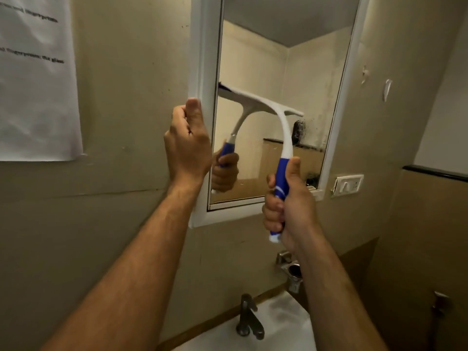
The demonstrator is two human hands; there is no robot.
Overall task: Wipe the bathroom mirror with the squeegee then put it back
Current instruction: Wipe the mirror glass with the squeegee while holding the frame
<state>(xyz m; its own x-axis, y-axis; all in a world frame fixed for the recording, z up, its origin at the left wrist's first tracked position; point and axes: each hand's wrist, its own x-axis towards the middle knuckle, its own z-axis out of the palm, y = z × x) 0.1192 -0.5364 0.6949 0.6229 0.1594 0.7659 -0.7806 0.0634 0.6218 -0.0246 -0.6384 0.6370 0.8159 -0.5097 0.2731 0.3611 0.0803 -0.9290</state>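
Wiping step in hand. Right hand (291, 206) grips the blue handle of the white plastic squeegee (268, 107); its blade lies against the white-framed wall mirror (278, 72), mid-height, left side. Left hand (187, 143) grips the mirror's left frame edge, steadying it. Next move, likely: a downward pull with even blade pressure.

White squeegee (258, 101) with a blue grip swirled in white, white-framed mirror (202, 72) with dark specks near its right edge, beige wall (131, 97), white paper sheet (33, 84) with black print, white sink (283, 323), grey metal tap (247, 317), white switch plate (348, 184)
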